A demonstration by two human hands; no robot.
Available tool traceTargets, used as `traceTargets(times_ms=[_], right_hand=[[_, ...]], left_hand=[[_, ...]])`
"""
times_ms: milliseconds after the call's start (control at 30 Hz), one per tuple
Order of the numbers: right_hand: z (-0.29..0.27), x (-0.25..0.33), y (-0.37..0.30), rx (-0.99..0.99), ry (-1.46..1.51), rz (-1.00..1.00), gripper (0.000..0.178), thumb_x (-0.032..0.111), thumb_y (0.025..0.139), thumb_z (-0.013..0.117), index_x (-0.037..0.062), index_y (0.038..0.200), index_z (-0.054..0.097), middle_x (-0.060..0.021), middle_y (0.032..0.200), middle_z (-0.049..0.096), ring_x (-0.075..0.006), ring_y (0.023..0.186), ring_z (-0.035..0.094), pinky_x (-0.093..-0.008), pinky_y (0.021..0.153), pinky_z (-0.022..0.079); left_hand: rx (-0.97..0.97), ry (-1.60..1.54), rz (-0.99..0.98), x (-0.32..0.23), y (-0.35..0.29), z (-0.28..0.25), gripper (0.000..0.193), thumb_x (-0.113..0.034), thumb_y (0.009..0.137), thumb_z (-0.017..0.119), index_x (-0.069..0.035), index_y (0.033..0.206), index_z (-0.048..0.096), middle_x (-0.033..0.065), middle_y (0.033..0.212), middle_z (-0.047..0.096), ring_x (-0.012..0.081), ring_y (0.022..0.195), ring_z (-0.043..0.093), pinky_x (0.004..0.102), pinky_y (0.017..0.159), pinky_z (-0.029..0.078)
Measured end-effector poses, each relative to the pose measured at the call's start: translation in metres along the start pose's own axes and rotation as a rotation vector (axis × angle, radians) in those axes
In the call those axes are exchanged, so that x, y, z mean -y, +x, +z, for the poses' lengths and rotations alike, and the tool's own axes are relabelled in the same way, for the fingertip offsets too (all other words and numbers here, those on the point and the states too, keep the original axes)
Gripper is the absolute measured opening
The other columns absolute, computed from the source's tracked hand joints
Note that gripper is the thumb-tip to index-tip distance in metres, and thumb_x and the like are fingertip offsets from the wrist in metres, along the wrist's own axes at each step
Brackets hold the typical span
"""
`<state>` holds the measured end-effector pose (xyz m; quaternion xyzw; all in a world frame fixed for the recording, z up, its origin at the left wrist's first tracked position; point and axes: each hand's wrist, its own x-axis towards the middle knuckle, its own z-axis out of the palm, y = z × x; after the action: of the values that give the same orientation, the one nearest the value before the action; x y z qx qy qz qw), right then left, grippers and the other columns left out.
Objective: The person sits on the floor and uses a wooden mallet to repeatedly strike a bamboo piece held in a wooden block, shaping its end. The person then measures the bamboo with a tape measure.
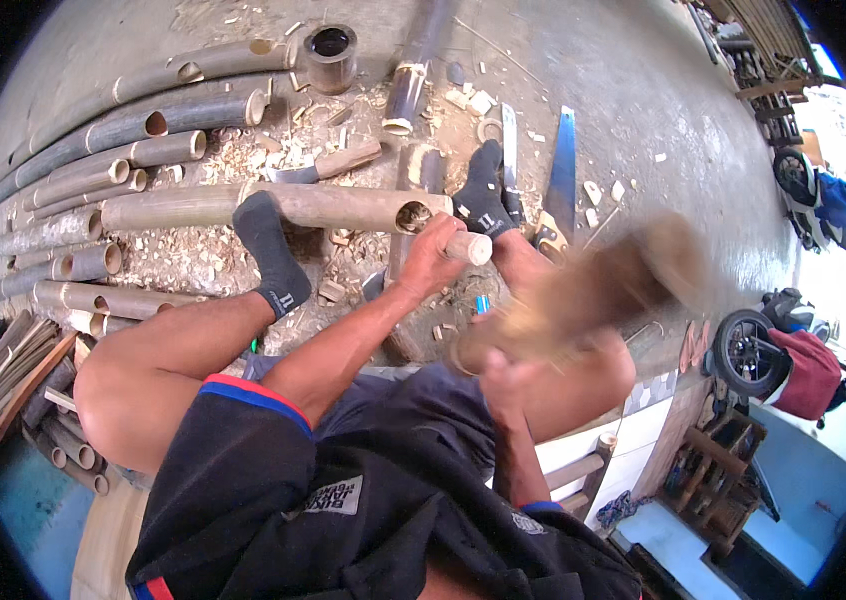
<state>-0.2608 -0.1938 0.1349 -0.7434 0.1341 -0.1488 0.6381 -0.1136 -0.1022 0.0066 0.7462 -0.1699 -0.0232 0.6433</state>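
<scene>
One hand, the right hand point(505, 385), is badly blurred, its fingers closed round an equally smeared wooden mallet point(598, 298); the left hand point(431, 264) wraps its fingers round a pale, round-ended handle point(474, 248), the other end hidden near a smooth, holed bamboo tube point(335, 208) lying on the chip-strewn grey floor point(633, 130), well in from the floor's right edge

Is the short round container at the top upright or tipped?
Upright: the container shows its round open mouth facing up.
</scene>
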Motion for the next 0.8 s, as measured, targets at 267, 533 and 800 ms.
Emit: traceTargets(times_ms=[267, 533, 800], right_hand=[[-0.003, -0.010, 0.005, 0.062, -0.218, 0.357, 0.058, 0.030, 0.087, 0.076, -0.0049, 0.129, 0.057, -0.0143, 0.106, 0.072, -0.0236, 0.097, 0.068, -0.0384, 0.092, 0.053], [-0.020, 0.005, 0.007, -0.048, -0.195, 0.263, 0.068, 0.040, 0.079, 0.081, -0.0038, 0.126, 0.059, -0.0147, 0.109, 0.071, -0.0239, 0.100, 0.067, -0.0388, 0.092, 0.053], [-0.024, -0.038, -0.014, -0.096, -0.138, 0.190, 0.070, 0.034, 0.079, 0.080, -0.0037, 0.131, 0.054, -0.0158, 0.118, 0.067, -0.0280, 0.107, 0.064, -0.0416, 0.095, 0.051]], left_hand=[[0.287, -0.122, -0.074, 0.011, 0.017, -0.020, 0.033, -0.013, 0.081, 0.080, -0.004, 0.108, 0.066, 0.0106, 0.100, 0.072, 0.0247, 0.091, 0.069, 0.0360, 0.084, 0.053], [-0.250, -0.286, -0.130, -0.005, 0.048, -0.005, 0.029, -0.008, 0.082, 0.078, -0.003, 0.108, 0.068, 0.0046, 0.096, 0.072, 0.0137, 0.090, 0.065, 0.0321, 0.082, 0.052], [-0.096, -0.117, -0.081, 0.009, 0.005, 0.014, 0.032, -0.006, 0.074, 0.080, -0.002, 0.099, 0.060, 0.0158, 0.090, 0.058, 0.0342, 0.087, 0.061, 0.0403, 0.081, 0.049]])
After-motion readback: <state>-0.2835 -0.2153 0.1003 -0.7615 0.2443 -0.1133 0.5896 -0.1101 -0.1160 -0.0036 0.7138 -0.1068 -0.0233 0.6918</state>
